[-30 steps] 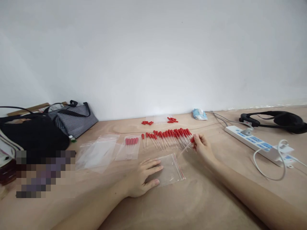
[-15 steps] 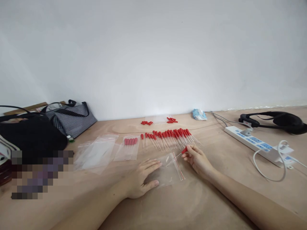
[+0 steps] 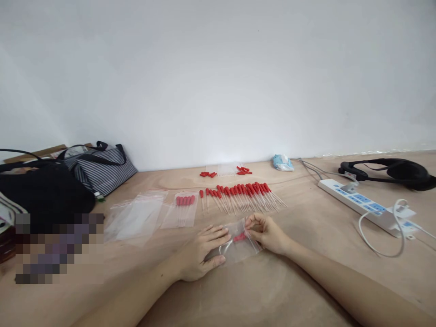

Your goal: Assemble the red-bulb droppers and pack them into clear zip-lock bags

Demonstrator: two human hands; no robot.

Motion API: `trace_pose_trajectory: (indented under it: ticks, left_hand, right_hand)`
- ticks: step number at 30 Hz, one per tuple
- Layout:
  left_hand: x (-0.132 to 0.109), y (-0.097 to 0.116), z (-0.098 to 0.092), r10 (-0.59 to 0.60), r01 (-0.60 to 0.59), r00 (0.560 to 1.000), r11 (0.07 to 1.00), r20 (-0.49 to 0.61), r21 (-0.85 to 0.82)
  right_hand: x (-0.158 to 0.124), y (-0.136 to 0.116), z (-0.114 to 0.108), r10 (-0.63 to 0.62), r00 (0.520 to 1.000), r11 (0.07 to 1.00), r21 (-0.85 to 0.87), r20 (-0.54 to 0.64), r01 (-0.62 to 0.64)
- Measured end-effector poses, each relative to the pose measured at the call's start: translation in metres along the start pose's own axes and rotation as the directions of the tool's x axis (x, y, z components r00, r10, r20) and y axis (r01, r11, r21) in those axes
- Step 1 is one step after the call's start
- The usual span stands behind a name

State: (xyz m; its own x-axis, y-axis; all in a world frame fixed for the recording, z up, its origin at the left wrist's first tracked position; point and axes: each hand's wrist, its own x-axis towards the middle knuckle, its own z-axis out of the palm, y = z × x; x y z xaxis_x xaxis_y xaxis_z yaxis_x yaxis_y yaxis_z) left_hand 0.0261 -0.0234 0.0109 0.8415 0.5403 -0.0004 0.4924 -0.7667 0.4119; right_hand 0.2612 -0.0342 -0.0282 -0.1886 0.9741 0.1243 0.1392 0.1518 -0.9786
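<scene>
A clear zip bag [image 3: 235,256] with a red line at its mouth lies on the table in front of me. My left hand [image 3: 206,252] rests flat across its closed end, fingers spread. Inside the bag is a dropper with a red bulb [image 3: 239,236], its bulb towards the mouth. My right hand [image 3: 267,232] pinches at the bag's mouth, fingertips close by the bulb; whether they still touch it is hidden. Beyond the hands, many red-bulbed droppers [image 3: 245,195] lie in a row. Left of these, a filled bag [image 3: 189,218] holds several droppers.
Flat clear bags [image 3: 139,218] lie at left, near a black bag [image 3: 44,195] and a striped bag [image 3: 105,168]. Loose red bulbs [image 3: 244,170] and thin tubes sit at the back. A blue-white packet [image 3: 282,162], power strip [image 3: 364,204] and black headset [image 3: 408,172] stand rightward.
My right hand has moved left to the bag's mouth, and the dropper it held outside by the bulb is now inside the bag. My left hand has stayed put.
</scene>
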Motion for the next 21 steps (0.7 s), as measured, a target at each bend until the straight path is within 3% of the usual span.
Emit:
trace_pose_trajectory:
  ticks: [2, 6, 9, 12, 17, 21]
  left_hand:
    - [0.000, 0.000, -0.001, 0.007, -0.007, 1.000, 1.000, 0.007, 0.006]
    - [-0.001, 0.000, -0.002, 0.030, -0.030, 0.999, 0.999, 0.015, 0.021]
    - [-0.003, -0.001, -0.001, 0.041, -0.036, 0.996, 0.997, -0.080, 0.064]
    - [-0.008, -0.003, 0.003, 0.080, -0.064, 0.976, 0.994, -0.202, 0.083]
    - [-0.012, -0.002, 0.008, 0.071, -0.075, 0.978, 0.997, -0.194, -0.016]
    - [-0.011, -0.001, 0.006, 0.030, -0.043, 0.986, 0.996, -0.162, -0.079]
  right_hand:
    - [0.001, 0.004, 0.003, -0.045, 0.997, 0.996, -0.079, -0.056, 0.041]
    - [0.010, 0.004, -0.012, 0.044, 0.999, 0.977, -0.207, -0.005, -0.044]
    - [0.030, -0.001, -0.037, -0.126, 0.975, 0.879, -0.477, -0.184, 0.024]
    - [0.057, -0.005, -0.054, -0.188, 0.907, 0.727, -0.674, -0.378, -0.131]
    - [0.091, -0.004, -0.050, -0.080, 0.865, 0.614, -0.708, -0.495, -0.348]
    - [0.101, -0.004, -0.043, -0.060, 0.865, 0.612, -0.703, -0.499, -0.363]
